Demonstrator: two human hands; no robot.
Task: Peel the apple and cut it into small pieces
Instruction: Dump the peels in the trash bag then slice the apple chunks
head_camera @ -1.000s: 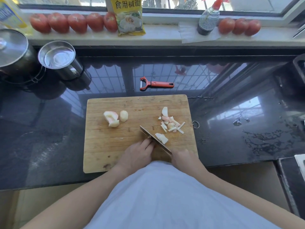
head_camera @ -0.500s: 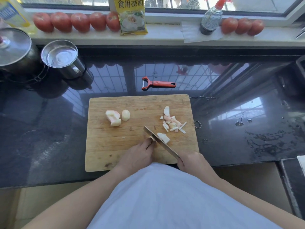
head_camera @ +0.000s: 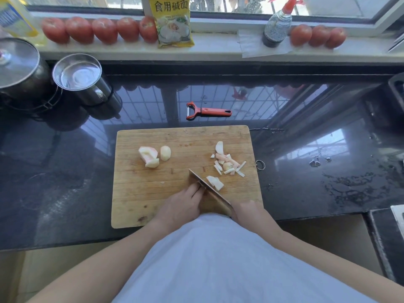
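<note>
Apple piece (head_camera: 215, 182) lies across the knife (head_camera: 209, 193) from, seemingly, left fingers (head_camera: 195, 190).

knife handle: hidden inside the right hand (head_camera: 247, 212)
left hand (head_camera: 181, 206) fingertips: hidden behind the knife (head_camera: 209, 193) blade
pot (head_camera: 19, 71): cut by left edge
</note>
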